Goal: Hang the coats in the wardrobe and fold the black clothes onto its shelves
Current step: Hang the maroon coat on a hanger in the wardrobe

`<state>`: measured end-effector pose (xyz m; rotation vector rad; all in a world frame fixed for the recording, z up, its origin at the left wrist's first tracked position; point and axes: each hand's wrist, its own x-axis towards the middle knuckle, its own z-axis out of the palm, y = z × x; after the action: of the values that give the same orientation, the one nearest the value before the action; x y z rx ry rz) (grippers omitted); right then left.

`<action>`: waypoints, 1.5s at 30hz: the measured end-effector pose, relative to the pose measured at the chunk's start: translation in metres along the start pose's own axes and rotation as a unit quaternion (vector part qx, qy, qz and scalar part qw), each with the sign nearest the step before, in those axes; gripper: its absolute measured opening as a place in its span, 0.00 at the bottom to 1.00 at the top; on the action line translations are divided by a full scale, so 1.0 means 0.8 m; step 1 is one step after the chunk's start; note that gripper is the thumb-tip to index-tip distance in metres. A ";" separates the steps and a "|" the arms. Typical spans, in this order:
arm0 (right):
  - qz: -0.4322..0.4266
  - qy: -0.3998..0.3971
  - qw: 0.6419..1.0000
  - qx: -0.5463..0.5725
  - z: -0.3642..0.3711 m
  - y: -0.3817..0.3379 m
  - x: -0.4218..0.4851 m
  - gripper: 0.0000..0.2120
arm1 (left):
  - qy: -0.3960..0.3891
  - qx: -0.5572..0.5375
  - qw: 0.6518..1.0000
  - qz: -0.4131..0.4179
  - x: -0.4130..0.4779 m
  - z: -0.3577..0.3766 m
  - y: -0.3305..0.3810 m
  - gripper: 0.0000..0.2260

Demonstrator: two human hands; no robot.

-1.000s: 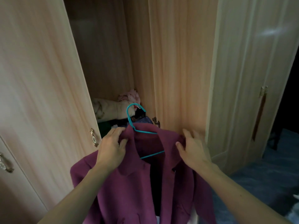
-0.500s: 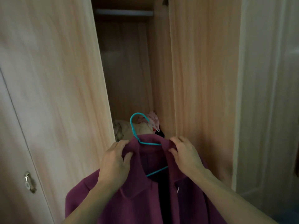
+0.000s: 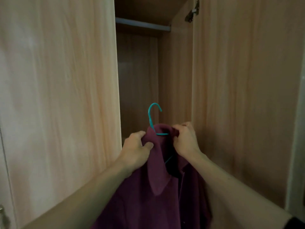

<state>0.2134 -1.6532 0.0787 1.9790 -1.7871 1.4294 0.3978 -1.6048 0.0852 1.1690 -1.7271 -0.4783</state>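
A purple coat [image 3: 158, 187] hangs on a teal hanger [image 3: 152, 118] in front of the open wardrobe. My left hand [image 3: 136, 149] grips the coat's left collar and shoulder. My right hand [image 3: 185, 139] pinches the collar on the right side, by the hanger's bar. The hanger's hook sticks up free, well below the metal hanging rail [image 3: 142, 23] at the top of the wardrobe compartment. The hook is not on the rail.
The left wardrobe door [image 3: 57, 96] and the right door [image 3: 244, 96] stand open on either side of the narrow dark compartment [image 3: 137, 80]. A hinge [image 3: 192, 12] sits at the top right. A metal door handle [image 3: 3, 217] shows at the bottom left.
Both hands have lifted the coat and hanger higher toward the compartment, and my view has tilted up. The rail is now in sight; the clothes on the lower shelf have dropped out of view.
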 end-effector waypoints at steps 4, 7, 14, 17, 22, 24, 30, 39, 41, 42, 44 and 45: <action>-0.009 0.034 0.999 0.023 -0.003 -0.040 -0.007 0.11 | 0.044 -0.153 0.984 -0.079 0.039 0.029 -0.023 0.05; 0.013 -0.016 0.999 0.045 -0.011 -0.056 -0.026 0.13 | 0.067 -0.298 0.940 -0.152 0.070 0.046 -0.016 0.05; 0.080 -0.084 0.992 0.054 -0.031 -0.061 0.002 0.19 | 0.007 -0.430 0.889 -0.155 0.134 0.074 0.015 0.06; 0.086 -0.068 0.993 0.045 -0.036 -0.054 0.028 0.14 | -0.015 -0.423 0.896 -0.134 0.162 0.091 0.023 0.06; 0.075 -0.054 0.996 -0.006 -0.030 -0.013 0.075 0.06 | -0.032 -0.425 0.900 -0.097 0.194 0.133 0.030 0.13; 0.060 -0.022 0.998 -0.026 -0.024 0.012 0.093 0.03 | -0.038 -0.430 0.898 -0.083 0.205 0.150 0.030 0.13; 0.014 0.019 0.999 -0.022 -0.028 0.073 0.143 0.09 | 0.006 -0.324 0.946 0.018 0.275 0.175 -0.009 0.10; -0.076 0.009 0.996 0.041 -0.036 0.097 0.200 0.04 | 0.080 0.094 0.953 0.276 0.410 0.154 -0.053 0.27; -0.087 0.022 0.995 0.047 -0.040 0.097 0.222 0.04 | 0.088 0.080 0.946 0.303 0.436 0.155 -0.048 0.26; -0.093 0.031 0.994 0.048 -0.043 0.097 0.235 0.05 | 0.105 0.078 0.940 0.315 0.447 0.154 -0.042 0.24; -0.103 0.048 0.992 0.045 -0.047 0.094 0.260 0.04 | 0.142 0.094 0.924 0.341 0.470 0.151 -0.029 0.21; -0.106 0.053 0.992 0.045 -0.049 0.092 0.272 0.04 | 0.165 0.106 0.914 0.354 0.480 0.148 -0.021 0.19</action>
<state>0.1006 -1.8059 0.2136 2.0214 -1.4442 1.5375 0.2729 -1.9675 0.2070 0.6338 -1.7784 0.3395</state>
